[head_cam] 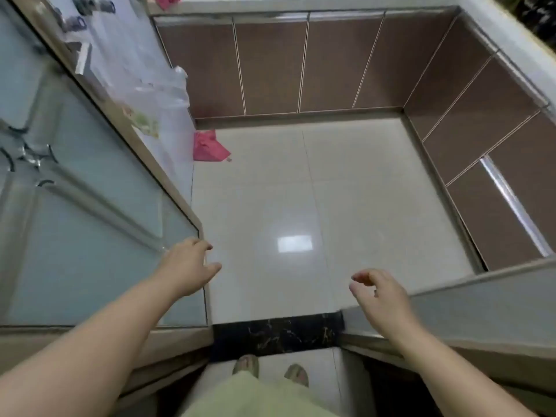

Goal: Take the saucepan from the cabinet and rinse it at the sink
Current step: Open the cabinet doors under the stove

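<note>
While I look down at the floor (pixel 301 191), no saucepan shows; brown cabinets (pixel 270 64) stand shut, my left hand (pixel 186 266) and right hand (pixel 382 293) empty, fingers loosely spread.

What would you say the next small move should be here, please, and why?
Probably step over the dark threshold toward the brown cabinets. Both the left hand and right hand are open and empty, no saucepan is in view, every cabinet door looks shut, and the feet are outside the doorway.
</note>
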